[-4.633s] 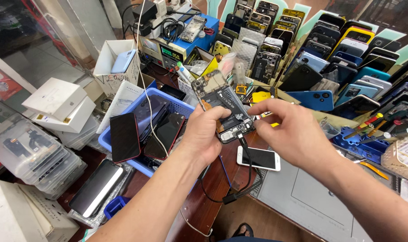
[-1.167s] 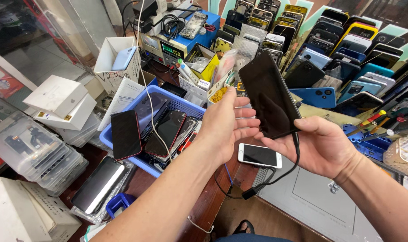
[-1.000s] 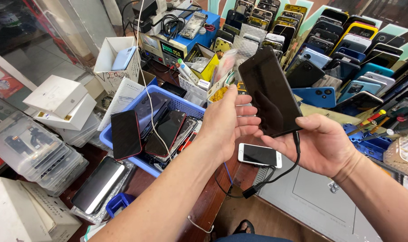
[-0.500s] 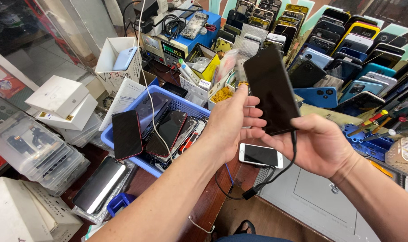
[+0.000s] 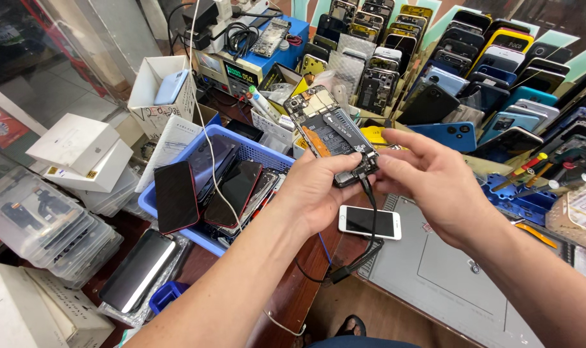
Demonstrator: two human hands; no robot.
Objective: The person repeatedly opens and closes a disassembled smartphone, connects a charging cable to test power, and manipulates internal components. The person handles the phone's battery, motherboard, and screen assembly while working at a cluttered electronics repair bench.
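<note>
While gripped, opened phone [image 5: 329, 132] (back off), above left hand [image 5: 312, 196]

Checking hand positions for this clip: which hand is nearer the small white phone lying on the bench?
Left. The left hand sits just beside the white phone, almost touching; the right hand is up to its right.

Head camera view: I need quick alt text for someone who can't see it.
Two bare hands hold an opened phone, back cover off and insides showing, left hand under it, right hand at its lower end where a black cable plugs in. Below lie a white phone and a blue basket of phones.
</note>
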